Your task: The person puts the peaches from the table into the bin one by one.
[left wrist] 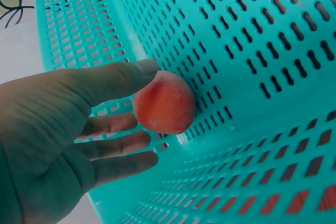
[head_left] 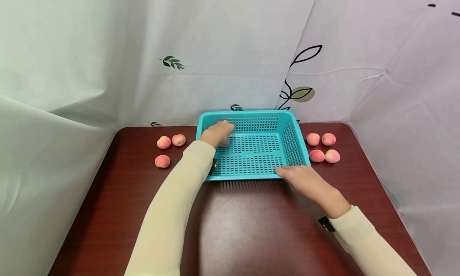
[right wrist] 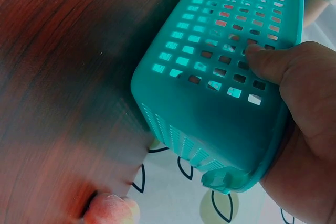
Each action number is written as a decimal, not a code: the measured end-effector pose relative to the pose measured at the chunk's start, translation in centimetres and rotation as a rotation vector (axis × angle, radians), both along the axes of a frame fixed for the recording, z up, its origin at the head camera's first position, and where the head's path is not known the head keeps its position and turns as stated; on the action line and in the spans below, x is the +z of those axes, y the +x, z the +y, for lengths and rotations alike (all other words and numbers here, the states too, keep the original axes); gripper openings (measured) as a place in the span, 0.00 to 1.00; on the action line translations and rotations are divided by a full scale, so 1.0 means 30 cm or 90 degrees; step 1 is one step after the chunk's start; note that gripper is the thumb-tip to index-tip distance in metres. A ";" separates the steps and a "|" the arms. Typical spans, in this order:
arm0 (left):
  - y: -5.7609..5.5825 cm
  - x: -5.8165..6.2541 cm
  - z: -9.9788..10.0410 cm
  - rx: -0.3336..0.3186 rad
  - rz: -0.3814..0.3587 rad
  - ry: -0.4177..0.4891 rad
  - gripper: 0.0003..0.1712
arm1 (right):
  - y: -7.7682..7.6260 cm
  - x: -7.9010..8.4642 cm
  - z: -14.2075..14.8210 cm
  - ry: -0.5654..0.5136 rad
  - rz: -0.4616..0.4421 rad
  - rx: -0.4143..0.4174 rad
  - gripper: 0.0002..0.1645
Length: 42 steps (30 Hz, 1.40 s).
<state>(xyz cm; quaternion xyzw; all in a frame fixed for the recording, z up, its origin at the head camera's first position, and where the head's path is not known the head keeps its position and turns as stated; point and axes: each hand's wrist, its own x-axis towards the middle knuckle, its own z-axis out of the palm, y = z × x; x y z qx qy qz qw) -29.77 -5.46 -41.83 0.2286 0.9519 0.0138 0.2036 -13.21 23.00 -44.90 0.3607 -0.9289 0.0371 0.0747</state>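
The left hand [head_left: 220,133] reaches inside the left part of a turquoise plastic basket [head_left: 248,177]. In the left wrist view, its thumb lies beside the upper edge of a peach [left wrist: 165,103] in the basket's corner; the other visible fingers are extended and the index finger is hidden. The forearm hides this peach in the head view. At the basket's near right corner, the right hand [head_left: 302,178] grips the rim. Its thumb [right wrist: 268,62] presses the perforated outer wall in the right wrist view, while its other fingers are out of sight behind the rim.
Three peaches [head_left: 163,142] lie on the dark red table [head_left: 143,212] left of the basket. Several more peaches [head_left: 317,155] are grouped at its right. A white patterned cloth [head_left: 230,48] hangs behind the table and along both sides.
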 end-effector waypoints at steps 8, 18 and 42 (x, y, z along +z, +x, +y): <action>0.005 0.012 0.004 -0.005 -0.002 -0.011 0.33 | -0.003 -0.003 -0.001 0.000 0.001 0.002 0.17; 0.011 0.073 0.004 -0.023 0.026 0.022 0.33 | -0.003 0.005 0.000 0.005 -0.008 -0.004 0.18; 0.117 0.150 -0.114 -0.073 0.171 0.073 0.40 | -0.002 0.010 -0.003 0.013 -0.007 -0.014 0.18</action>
